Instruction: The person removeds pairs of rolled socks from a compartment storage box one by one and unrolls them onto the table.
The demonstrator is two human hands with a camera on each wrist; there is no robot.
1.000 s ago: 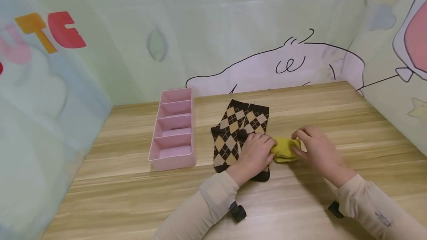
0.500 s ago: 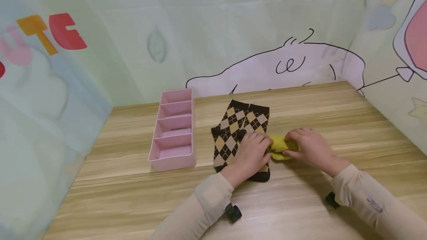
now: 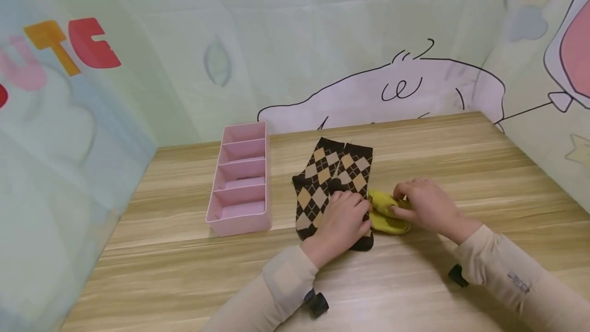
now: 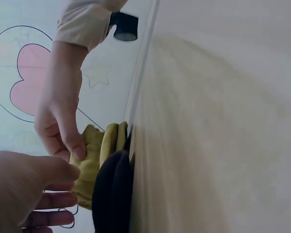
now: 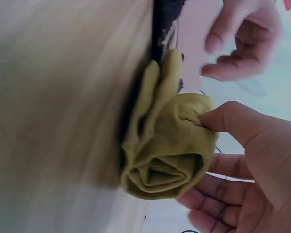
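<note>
A partly rolled yellow-green sock bundle (image 3: pixel 386 214) sits on the table, right against the argyle socks. My right hand (image 3: pixel 428 206) pinches the roll, thumb on its near side and fingers behind. Its spiral end shows in the right wrist view, with two flat layers of the sock bundle (image 5: pixel 153 104) lying beside the roll. My left hand (image 3: pixel 340 222) is over the right-hand argyle sock, fingers loosely bent beside the bundle's left end. In the right wrist view a gap shows between the left hand (image 5: pixel 247 41) and the bundle. Brown, tan and black argyle socks (image 3: pixel 318 193) lie flat, partly hidden under the left hand.
To the left stands a pink box (image 3: pixel 238 224) divided into several compartments in a row. The wood-grain table (image 3: pixel 175 270) meets printed cloth walls (image 3: pixel 322 40) at the back and sides. Black wrist-camera parts (image 3: pixel 316 303) hang below both sleeves.
My left hand has let go of the bundle and drawn slightly left and nearer. The right hand has moved left while rolling it, and the bundle's flat lower layer now shows more.
</note>
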